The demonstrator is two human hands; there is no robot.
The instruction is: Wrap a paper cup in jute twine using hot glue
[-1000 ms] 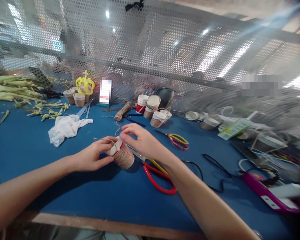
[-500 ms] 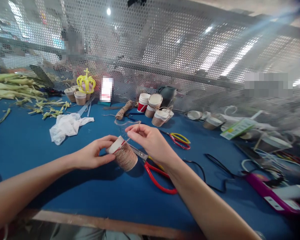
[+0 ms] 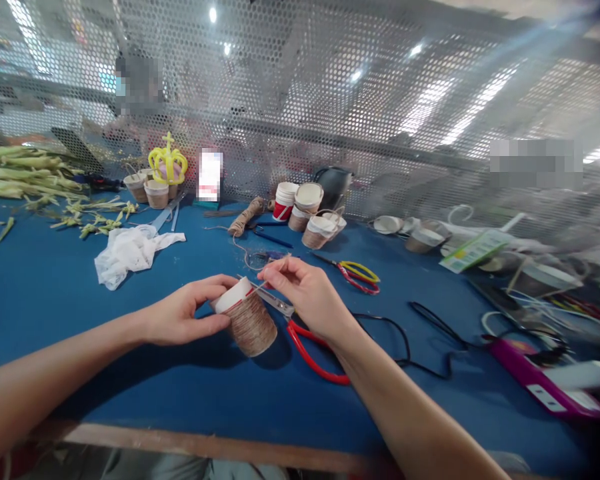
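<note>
My left hand (image 3: pixel 185 317) grips a paper cup (image 3: pixel 247 319) that lies tilted on the blue table (image 3: pixel 80 347). Brown twine covers most of the cup's wall; a white and red band shows near its rim. My right hand (image 3: pixel 307 293) pinches the thin twine strand (image 3: pixel 259 289) just above the rim. The strand runs back in a loop toward the twine spool (image 3: pixel 243 217) at the rear. Red-handled scissors (image 3: pixel 310 343) lie on the table under my right wrist.
Twine-wrapped cups (image 3: pixel 310 213) stand at the back, smaller scissors (image 3: pixel 355 275) to the right, a black cord (image 3: pixel 420 333) and a pink device (image 3: pixel 535 383) further right. White cloth (image 3: pixel 130 250), green leaves (image 3: pixel 25 177) and a yellow crown (image 3: pixel 167 163) lie left. A mesh screen (image 3: pixel 330 100) stands behind.
My right hand has lifted off the cup's rim and drawn the twine strand out to the right, above the rim. The cup has tipped a little more upright.
</note>
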